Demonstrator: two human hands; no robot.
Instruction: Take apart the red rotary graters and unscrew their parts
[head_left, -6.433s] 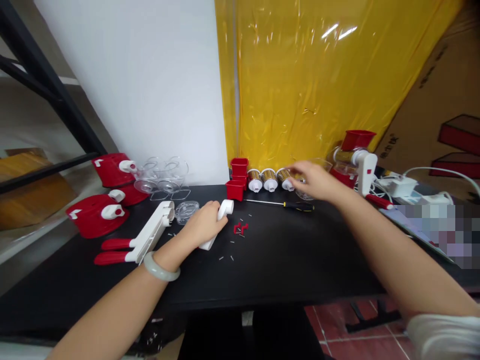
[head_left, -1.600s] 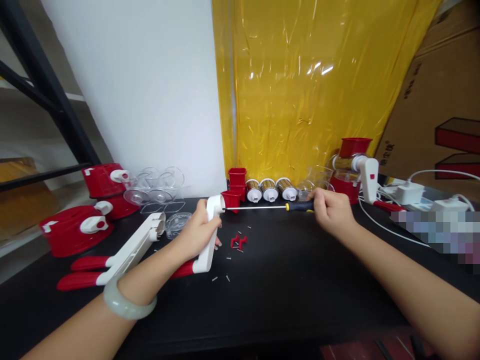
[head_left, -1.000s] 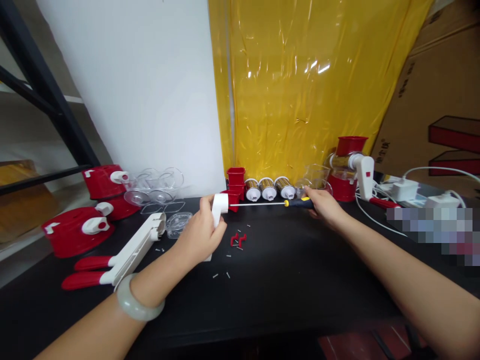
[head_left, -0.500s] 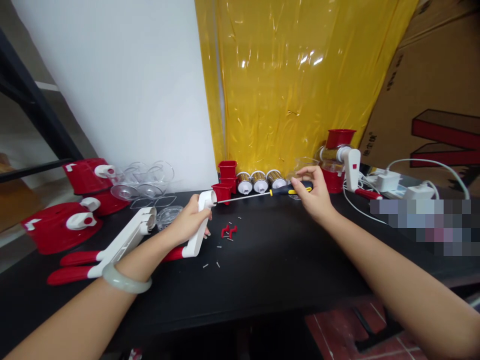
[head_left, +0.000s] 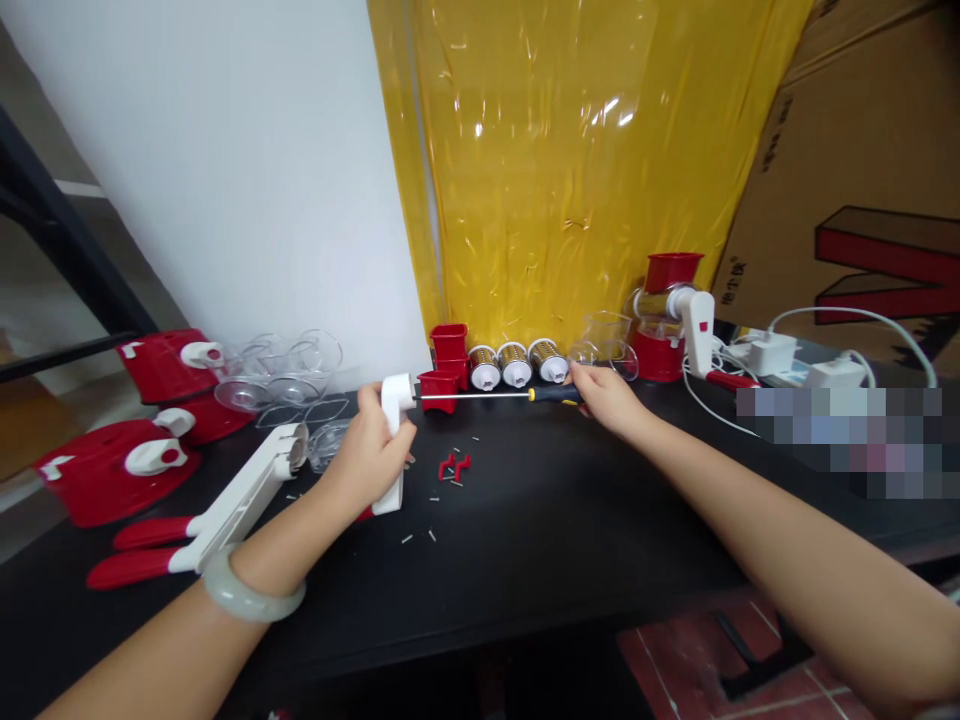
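Observation:
My left hand (head_left: 373, 452) is wrapped round a white crank handle (head_left: 395, 393) with a red grip, most of which my hand and forearm hide. The round end of the handle faces right. My right hand (head_left: 606, 397) grips a screwdriver (head_left: 553, 396) by its dark blue and yellow handle, holding it level. Its long shaft runs left to the round end; whether the tip sits inside cannot be made out. Below on the black table lie small red clips (head_left: 454, 467) with several loose screws (head_left: 432, 536) around them.
At left lie more white handles (head_left: 247, 500) with red grips, red bases (head_left: 112, 470) and clear plastic parts (head_left: 289, 370). Grater drums (head_left: 514, 366) and red hoppers (head_left: 448, 345) line the back. An assembled grater (head_left: 673, 310), chargers (head_left: 772, 352) and a carton (head_left: 862, 180) are at right.
The crank handle has turned so its round end points more to the right. My right hand has come lower and the screwdriver now lies level against that end. The view has shifted slightly.

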